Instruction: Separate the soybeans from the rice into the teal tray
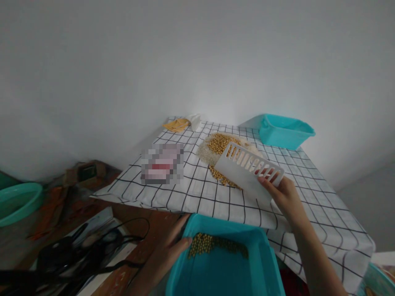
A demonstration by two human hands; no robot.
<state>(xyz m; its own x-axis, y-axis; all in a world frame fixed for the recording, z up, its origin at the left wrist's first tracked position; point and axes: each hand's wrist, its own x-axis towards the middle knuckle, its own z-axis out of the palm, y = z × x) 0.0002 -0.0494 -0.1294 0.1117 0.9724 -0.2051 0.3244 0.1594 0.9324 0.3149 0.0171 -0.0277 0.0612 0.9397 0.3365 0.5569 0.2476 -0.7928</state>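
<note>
The near turquoise tub [228,228] is just below the front edge of the table, and a heap of yellowish beans [201,243] lies inside it, against its far wall and towards its left corner. The person's left hand [168,246] grips the tub's left side, the thumb over the rim beside those beans; the other fingers are partly hidden behind the wall.

Beyond the tub and to its right, the right hand [283,191] holds a white slotted board [237,174] by its right end, the thumb on the near face and the fingers curled around the slotted edge. The board is tilted over the checked cloth [191,189]; whether its lower edge touches the cloth cannot be told.

Farther from the tub, behind the board, lies a bean pile [219,142] with pale grains [205,153] around it, while a smaller strip of beans [217,176] lies just beside the board's left end. Well beyond the tub, to the right, stands a second turquoise tub [286,133]. Beyond the tub to the left lie a blurred-out pinkish item [163,162] and, farther back, a yellow folded item [177,125].
</note>
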